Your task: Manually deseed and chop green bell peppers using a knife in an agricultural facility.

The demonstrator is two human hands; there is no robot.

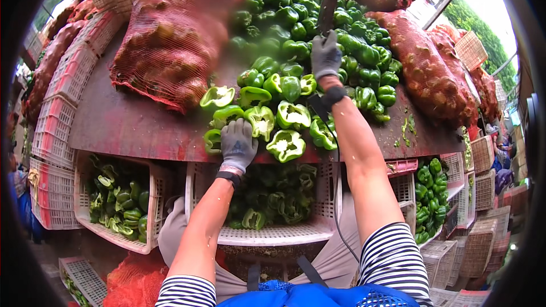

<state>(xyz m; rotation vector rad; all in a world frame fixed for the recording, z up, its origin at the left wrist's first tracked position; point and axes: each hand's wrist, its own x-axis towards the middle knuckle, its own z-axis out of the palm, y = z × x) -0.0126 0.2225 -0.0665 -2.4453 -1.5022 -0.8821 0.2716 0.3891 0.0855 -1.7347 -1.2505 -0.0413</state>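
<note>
In my gloved right hand [326, 56] is a knife with a broad dark blade [329, 6], pointing away from me over a heap of whole green bell peppers [286, 15]. Near the table's front edge, my gloved left hand [239, 144] lies back-up against cut bell pepper pieces; its fingertips are partly hidden, so a grip cannot be made out. Around it lie an opened pepper [260, 122], a pepper half [286, 145] with its pale inside up, and several more cut pieces. A white plastic crate [277, 236] holding cut green peppers stands below the edge, between my legs.
A red mesh sack [170, 38] leans on the dark tabletop [128, 125] at left; another filled mesh sack [422, 59] lies at right. Crates of peppers [113, 243] flank my legs. A black cable [338, 187] hangs beside my right arm. Stacked crates [59, 123] line the left side.
</note>
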